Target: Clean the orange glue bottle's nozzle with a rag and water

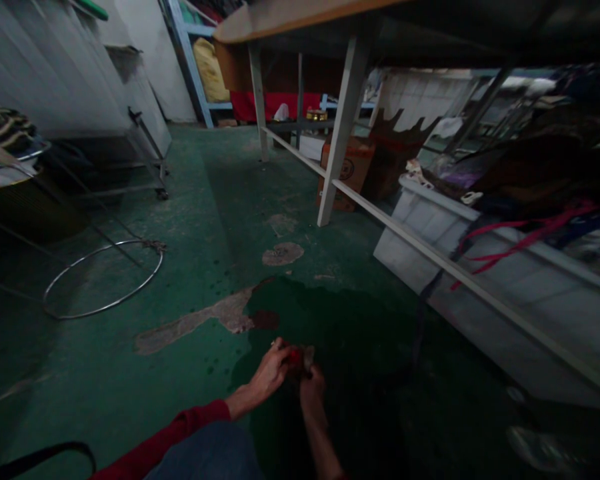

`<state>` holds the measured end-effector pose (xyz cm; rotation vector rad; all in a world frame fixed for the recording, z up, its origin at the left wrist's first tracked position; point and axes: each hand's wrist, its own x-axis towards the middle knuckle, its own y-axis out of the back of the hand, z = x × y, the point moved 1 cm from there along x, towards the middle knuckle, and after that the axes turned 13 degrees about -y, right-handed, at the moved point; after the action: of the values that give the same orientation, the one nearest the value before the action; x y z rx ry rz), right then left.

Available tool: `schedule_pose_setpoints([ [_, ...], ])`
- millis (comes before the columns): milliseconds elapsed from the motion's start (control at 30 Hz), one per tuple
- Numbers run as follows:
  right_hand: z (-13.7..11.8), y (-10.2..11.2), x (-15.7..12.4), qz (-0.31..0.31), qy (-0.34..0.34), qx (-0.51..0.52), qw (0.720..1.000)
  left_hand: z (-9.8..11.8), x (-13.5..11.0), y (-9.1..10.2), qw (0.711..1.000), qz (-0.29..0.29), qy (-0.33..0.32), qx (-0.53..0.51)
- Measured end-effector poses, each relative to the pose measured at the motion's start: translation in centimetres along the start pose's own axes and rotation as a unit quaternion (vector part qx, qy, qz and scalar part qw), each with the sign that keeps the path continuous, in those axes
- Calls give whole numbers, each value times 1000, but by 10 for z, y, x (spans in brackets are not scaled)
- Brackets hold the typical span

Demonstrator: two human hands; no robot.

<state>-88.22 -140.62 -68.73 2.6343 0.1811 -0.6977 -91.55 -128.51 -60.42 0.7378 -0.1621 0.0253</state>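
Red item [295,358] | left hand [271,368] pinching it | right hand [313,388] pinching adjacent pale piece [309,357]

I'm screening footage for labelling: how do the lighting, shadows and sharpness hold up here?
Head view: dim overall, with deep shadow beneath the brown-edged table and at lower right; head view: the small red-and-grey object at the bare left hand and bare right hand looks blurred, its outline unclear; head view: the white straight table leg slants, perhaps from wide-angle distortion.
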Motion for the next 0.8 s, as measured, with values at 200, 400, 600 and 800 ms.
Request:
schedule_pose_setpoints([
  [200,-13,-15,-23,53,51,6,997,-6,3,1,999,25,32,9],
  [400,-17,19,-2,53,77,-34,995,-9,6,7,996,48,76,24],
  [600,30,86,-1,89,38,-77,992,-13,5,-1,996,27,84,24],
  [800,20,26,-11,42,14,-39,998,-4,5,9,998,-29,29,42],
])
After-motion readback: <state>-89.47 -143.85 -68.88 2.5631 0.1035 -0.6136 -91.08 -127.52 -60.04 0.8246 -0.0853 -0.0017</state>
